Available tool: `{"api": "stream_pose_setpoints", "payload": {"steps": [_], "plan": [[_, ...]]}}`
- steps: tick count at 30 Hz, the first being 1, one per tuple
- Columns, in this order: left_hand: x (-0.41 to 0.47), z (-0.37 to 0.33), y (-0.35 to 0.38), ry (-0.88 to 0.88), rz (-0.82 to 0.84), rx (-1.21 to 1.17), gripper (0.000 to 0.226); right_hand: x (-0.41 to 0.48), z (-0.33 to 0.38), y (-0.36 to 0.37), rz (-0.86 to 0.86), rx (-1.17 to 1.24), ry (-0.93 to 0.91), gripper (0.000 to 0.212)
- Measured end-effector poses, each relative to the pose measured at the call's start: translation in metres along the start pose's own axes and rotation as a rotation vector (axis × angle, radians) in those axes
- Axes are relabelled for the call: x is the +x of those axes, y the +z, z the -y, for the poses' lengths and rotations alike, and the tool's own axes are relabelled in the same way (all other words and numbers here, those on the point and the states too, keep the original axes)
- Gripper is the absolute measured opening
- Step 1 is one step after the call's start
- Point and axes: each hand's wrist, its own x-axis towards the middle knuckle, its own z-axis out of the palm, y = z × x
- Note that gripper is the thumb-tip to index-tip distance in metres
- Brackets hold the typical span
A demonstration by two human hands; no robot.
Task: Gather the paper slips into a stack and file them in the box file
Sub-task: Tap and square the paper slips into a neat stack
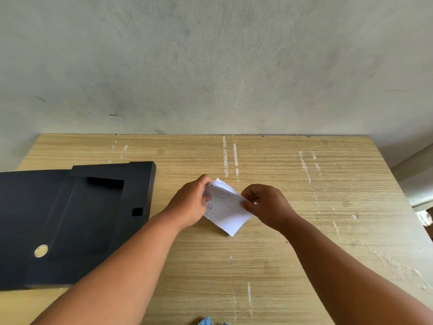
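I hold the paper slips (pixel 225 208) between both hands above the middle of the wooden table (pixel 281 254). My left hand (pixel 189 202) grips their left edge and my right hand (pixel 264 205) pinches the right edge. The slips are white, bunched unevenly, with the top one showing ruled lines and faint handwriting. The black box file (pixel 77 219) lies open and flat to my left, well apart from the slips.

A wooden table (pixel 281 254) streaked with white marks stands against a grey wall (pixel 210 55).
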Motion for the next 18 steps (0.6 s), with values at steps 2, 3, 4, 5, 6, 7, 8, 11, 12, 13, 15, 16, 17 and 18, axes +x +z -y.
{"api": "stream_pose_setpoints", "payload": {"steps": [2,3,4,5,6,7,8,11,12,13,15,16,17,18], "plan": [[0.002,-0.006,-0.002,0.039,-0.007,-0.021,0.020,0.004,0.014,0.002,0.017,-0.057,-0.065,0.027],[0.003,-0.008,-0.002,0.044,-0.027,-0.058,0.018,0.006,0.021,0.003,0.003,-0.070,-0.088,0.030],[0.003,-0.010,-0.003,0.034,-0.057,-0.111,0.017,0.007,0.027,0.005,-0.019,-0.064,-0.099,0.030],[0.004,-0.011,-0.005,0.007,-0.100,-0.184,0.017,0.008,0.031,0.006,-0.043,-0.037,-0.095,0.027],[0.003,-0.012,-0.006,-0.038,-0.153,-0.271,0.018,0.008,0.032,0.007,-0.065,0.004,-0.078,0.022],[0.002,-0.012,-0.008,-0.090,-0.209,-0.363,0.021,0.008,0.032,0.009,-0.081,0.057,-0.054,0.017],[0.000,-0.012,-0.009,-0.135,-0.255,-0.445,0.025,0.006,0.031,0.011,-0.095,0.121,-0.025,0.014],[-0.006,-0.011,-0.003,-0.191,-0.287,-0.649,0.031,-0.002,0.024,0.025,-0.175,0.367,0.056,0.009],[-0.008,-0.011,0.000,-0.202,-0.290,-0.705,0.030,-0.005,0.022,0.030,-0.211,0.433,0.078,0.008],[-0.009,-0.011,0.005,-0.210,-0.302,-0.724,0.027,-0.007,0.021,0.035,-0.241,0.470,0.094,0.007],[-0.011,-0.010,0.013,-0.202,-0.356,-0.668,0.021,-0.011,0.018,0.045,-0.289,0.469,0.099,0.007],[-0.012,-0.010,0.017,-0.186,-0.387,-0.632,0.021,-0.012,0.017,0.049,-0.310,0.444,0.087,0.007],[-0.012,-0.010,0.021,-0.167,-0.416,-0.604,0.023,-0.013,0.016,0.052,-0.333,0.412,0.065,0.007],[-0.013,-0.011,0.024,-0.149,-0.439,-0.587,0.027,-0.014,0.015,0.055,-0.357,0.376,0.043,0.007]]}}
